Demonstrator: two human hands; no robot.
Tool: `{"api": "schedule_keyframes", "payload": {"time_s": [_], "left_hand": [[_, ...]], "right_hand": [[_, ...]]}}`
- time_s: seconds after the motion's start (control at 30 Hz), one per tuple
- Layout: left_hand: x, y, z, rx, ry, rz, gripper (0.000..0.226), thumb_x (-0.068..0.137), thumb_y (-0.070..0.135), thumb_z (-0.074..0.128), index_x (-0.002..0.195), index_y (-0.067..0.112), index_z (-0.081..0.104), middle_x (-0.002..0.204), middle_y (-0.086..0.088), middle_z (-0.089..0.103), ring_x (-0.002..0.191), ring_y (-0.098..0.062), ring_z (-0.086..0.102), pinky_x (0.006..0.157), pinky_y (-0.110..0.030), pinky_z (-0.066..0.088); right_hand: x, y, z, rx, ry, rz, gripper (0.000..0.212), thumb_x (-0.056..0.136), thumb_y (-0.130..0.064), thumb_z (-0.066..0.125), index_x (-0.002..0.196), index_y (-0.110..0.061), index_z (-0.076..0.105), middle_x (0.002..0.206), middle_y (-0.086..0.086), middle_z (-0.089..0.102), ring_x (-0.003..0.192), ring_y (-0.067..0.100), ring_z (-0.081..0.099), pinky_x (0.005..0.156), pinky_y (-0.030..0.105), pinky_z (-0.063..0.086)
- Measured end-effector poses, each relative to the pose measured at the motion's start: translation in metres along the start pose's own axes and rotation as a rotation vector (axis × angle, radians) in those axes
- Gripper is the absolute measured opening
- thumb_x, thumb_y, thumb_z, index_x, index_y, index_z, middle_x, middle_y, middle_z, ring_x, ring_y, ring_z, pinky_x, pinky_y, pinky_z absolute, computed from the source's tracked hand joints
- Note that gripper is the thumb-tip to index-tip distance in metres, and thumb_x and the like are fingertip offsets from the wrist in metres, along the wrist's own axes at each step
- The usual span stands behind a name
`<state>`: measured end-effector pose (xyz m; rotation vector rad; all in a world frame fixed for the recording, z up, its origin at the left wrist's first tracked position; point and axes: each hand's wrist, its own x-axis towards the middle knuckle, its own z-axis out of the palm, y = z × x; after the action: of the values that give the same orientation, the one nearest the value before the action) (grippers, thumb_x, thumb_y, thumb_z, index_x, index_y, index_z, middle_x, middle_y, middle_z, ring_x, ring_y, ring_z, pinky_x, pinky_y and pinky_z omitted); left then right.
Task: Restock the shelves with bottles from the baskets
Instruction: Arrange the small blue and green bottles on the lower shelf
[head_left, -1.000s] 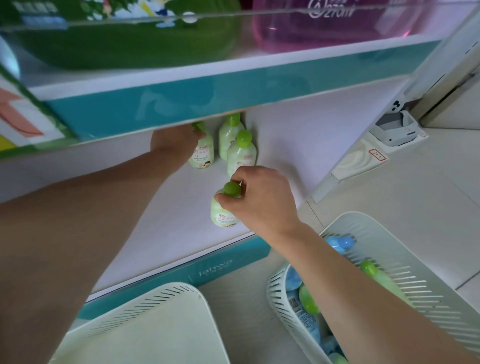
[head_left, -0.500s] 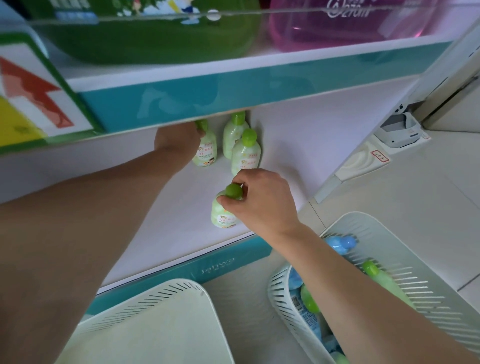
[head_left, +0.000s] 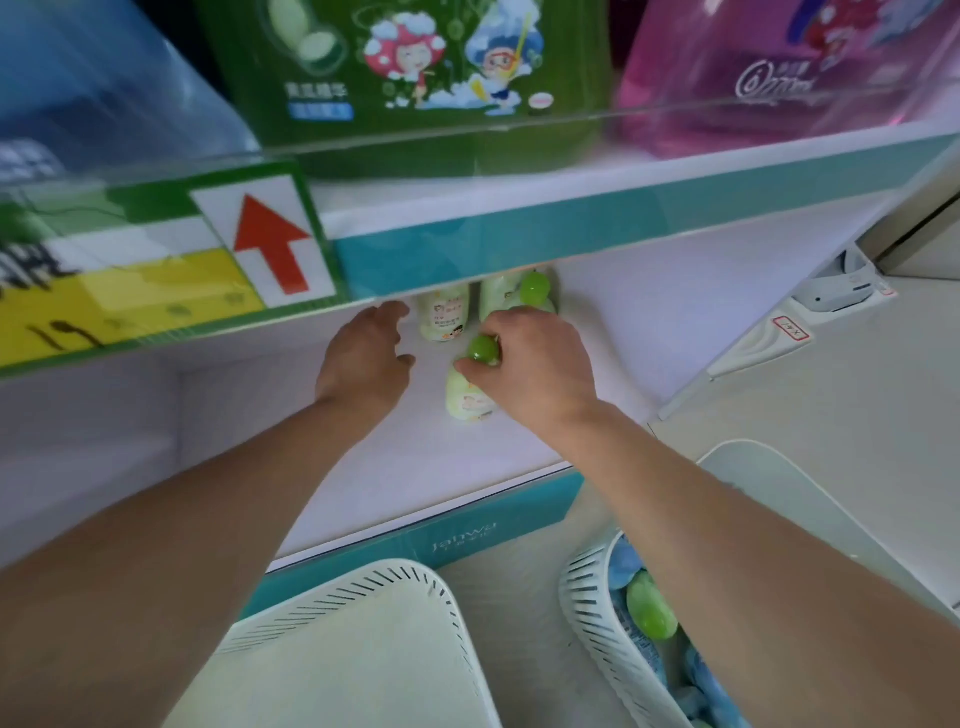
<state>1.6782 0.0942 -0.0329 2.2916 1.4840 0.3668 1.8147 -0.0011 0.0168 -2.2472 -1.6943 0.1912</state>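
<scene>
The right hand (head_left: 535, 364) is clenched around the neck of a small pale-green bottle (head_left: 467, 397) with a round green cap (head_left: 483, 349), fingertips pinching just below the cap. The bottle stands on the white lower shelf (head_left: 395, 467), toward its middle, tilted slightly to the left. The left hand (head_left: 366, 358) lies just beside it to the left, released and empty, fingers loosely spread with the palm down over the shelf, touching no bottle as far as the view shows.

Behind the hands, deeper on the same shelf, stand more bottles of the same kind: one with a cartoon label (head_left: 444, 317) just beyond the left hand's fingertips, and another whose green cap (head_left: 535, 288) shows above the right hand; their tops are partly hidden by the teal edge of the upper shelf (head_left: 571, 218).

On the floor below, a white slotted basket (head_left: 587, 608) at the right holds green and blue bottles (head_left: 652, 613), partly covered by the right forearm. A second white basket (head_left: 363, 623) sits at the left, just in front of the shelf base; its contents cannot be seen
</scene>
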Motion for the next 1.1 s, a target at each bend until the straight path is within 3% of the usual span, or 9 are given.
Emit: {"api": "schedule_keyframes", "payload": {"time_s": [0.13,0.3,0.53,0.77,0.9,1.1], "left_hand": [[-0.012,-0.015,0.006,0.096,-0.110,-0.014,0.035,0.088,0.021,0.062,0.123,0.019,0.058,0.119,-0.006,0.057,0.112,-0.024,0.055,0.095,-0.032,0.044],[-0.024,-0.025,0.007,0.187,-0.189,0.000,0.033,0.092,0.025,0.057,0.124,0.021,0.057,0.122,-0.004,0.053,0.115,-0.024,0.050,0.095,-0.035,0.044],[-0.038,-0.029,0.005,0.219,-0.191,0.012,0.033,0.092,0.026,0.057,0.125,0.021,0.056,0.121,-0.002,0.053,0.115,-0.022,0.049,0.094,-0.034,0.045],[-0.045,-0.012,-0.002,0.268,-0.196,0.019,0.034,0.094,0.028,0.056,0.127,0.022,0.054,0.123,-0.002,0.052,0.116,-0.023,0.049,0.094,-0.036,0.046],[-0.051,-0.001,-0.004,0.295,-0.202,0.054,0.033,0.093,0.028,0.056,0.126,0.022,0.055,0.120,-0.001,0.053,0.113,-0.022,0.050,0.092,-0.034,0.047],[-0.065,0.036,-0.001,0.236,-0.196,0.112,0.029,0.089,0.029,0.061,0.117,0.024,0.061,0.114,0.001,0.058,0.106,-0.021,0.055,0.087,-0.032,0.047]], "right_hand": [[0.024,-0.004,0.006,-0.046,0.008,-0.022,0.030,0.083,-0.044,0.062,0.091,-0.015,0.066,0.095,0.006,0.066,0.088,0.027,0.062,0.061,0.027,0.032],[0.043,-0.007,0.005,-0.120,0.003,-0.048,0.034,0.086,-0.043,0.059,0.099,-0.013,0.065,0.106,0.008,0.066,0.101,0.028,0.060,0.068,0.028,0.034],[0.052,-0.008,0.004,-0.153,-0.008,-0.058,0.035,0.086,-0.043,0.061,0.102,-0.012,0.064,0.110,0.008,0.065,0.105,0.029,0.059,0.076,0.030,0.042],[0.049,-0.008,0.004,-0.163,-0.082,-0.004,0.040,0.087,-0.043,0.061,0.110,-0.010,0.061,0.112,0.010,0.065,0.106,0.028,0.059,0.070,0.027,0.031],[0.026,-0.003,-0.006,-0.114,-0.103,-0.012,0.037,0.089,-0.036,0.060,0.117,-0.012,0.056,0.113,0.009,0.064,0.104,0.029,0.060,0.071,0.028,0.038],[-0.055,0.038,-0.027,0.009,-0.109,-0.173,0.027,0.090,-0.036,0.057,0.108,-0.019,0.067,0.098,0.004,0.069,0.093,0.025,0.063,0.079,0.035,0.050]]}}
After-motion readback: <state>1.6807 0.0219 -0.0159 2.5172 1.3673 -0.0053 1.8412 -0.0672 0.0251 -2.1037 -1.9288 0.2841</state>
